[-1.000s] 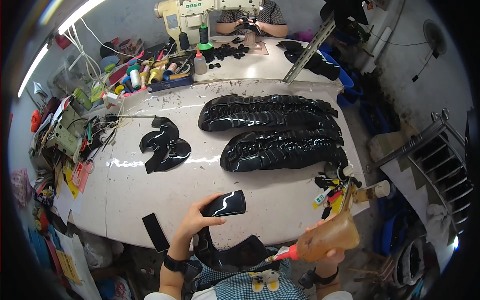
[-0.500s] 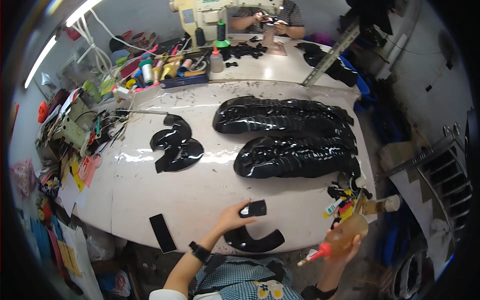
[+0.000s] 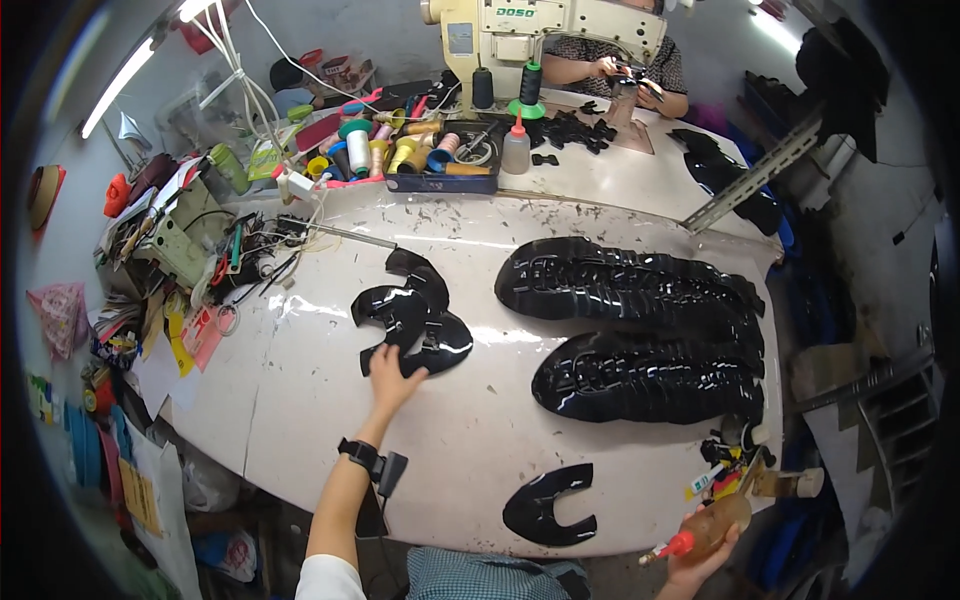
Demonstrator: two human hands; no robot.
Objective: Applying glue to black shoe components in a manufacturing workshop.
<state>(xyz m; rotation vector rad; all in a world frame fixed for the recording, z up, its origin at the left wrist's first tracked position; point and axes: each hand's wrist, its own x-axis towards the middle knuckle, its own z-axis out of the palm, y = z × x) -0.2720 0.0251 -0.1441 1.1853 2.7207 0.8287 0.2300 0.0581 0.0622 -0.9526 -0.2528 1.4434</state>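
My left hand reaches to a small group of glossy black curved pieces, its fingers apart and the fingertips at the group's near edge. In my right hand, at the front right, is a squeeze bottle of amber liquid with a red nozzle, tilted so the nozzle points left. Between my hands, near the front edge, a single U-shaped glossy black piece lies flat with its gap facing right. Two long overlapping rows of similar black pieces stretch across the table's right side.
Behind stand a cream sewing machine, a blue tray of thread spools and a small red-tipped bottle. A co-worker's hands hold small black parts. Tools and papers crowd the left; small tubes and a jar sit right.
My left hand has left the black piece it held near the front edge and moved forward-left to the group. The U-shaped piece now lies turned. The view has shifted; the bottle stays in my right hand.
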